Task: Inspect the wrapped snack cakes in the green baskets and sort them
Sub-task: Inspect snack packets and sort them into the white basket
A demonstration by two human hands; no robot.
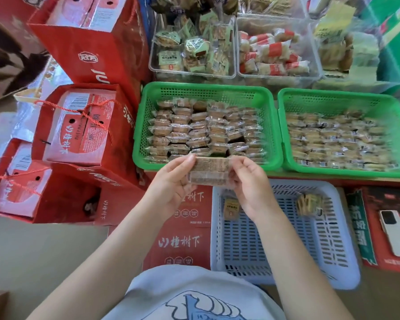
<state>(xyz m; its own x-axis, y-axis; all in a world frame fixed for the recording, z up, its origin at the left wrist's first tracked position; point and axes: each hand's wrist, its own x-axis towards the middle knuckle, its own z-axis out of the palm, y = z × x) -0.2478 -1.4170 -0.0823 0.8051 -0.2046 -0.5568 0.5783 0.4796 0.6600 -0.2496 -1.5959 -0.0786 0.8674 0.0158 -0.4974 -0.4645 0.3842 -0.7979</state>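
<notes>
Two bright green baskets point(273, 125) with perforated walls are filled with tan cakes point(201, 130) in clear wrappers. A pale lavender-blue slotted basket point(342, 257) is seen below. Red cartons point(83, 125) are printed with white characters. A white phone point(394, 232) is seen on red.

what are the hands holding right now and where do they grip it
One wrapped snack cake, held up in front of the left green basket. The left hand pinches its left end, the right hand its right end, fingers on the wrapper.

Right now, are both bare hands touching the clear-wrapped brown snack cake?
Touching. The head view shows the left hand and right hand pinching opposite ends of the clear-wrapped brown snack cake.
</notes>
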